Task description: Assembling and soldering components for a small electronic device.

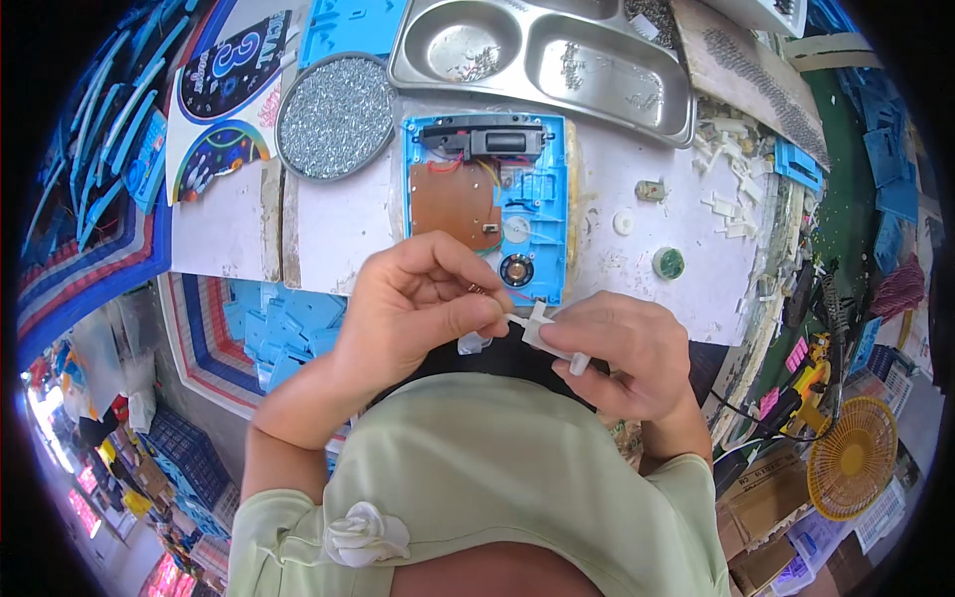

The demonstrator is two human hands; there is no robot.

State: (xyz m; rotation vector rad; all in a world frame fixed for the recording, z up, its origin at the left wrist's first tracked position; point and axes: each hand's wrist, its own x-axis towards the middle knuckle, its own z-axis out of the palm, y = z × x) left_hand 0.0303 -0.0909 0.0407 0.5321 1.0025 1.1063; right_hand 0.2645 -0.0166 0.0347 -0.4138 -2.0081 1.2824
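Near side of the blue case (556, 239), the left hand (423, 298) pinches a thin white piece (514, 319) toward the white plastic part (534, 328) clamped in the right hand (625, 348), apparently fitting the two, which calls for steady alignment.

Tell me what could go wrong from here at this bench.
The white plastic part, held in the fingers of the right hand near the table's front edge, might slip and fall. The blue casing lies open, so a hand could knock the exposed speaker. Small metal pieces heaped nearby might scatter if bumped.
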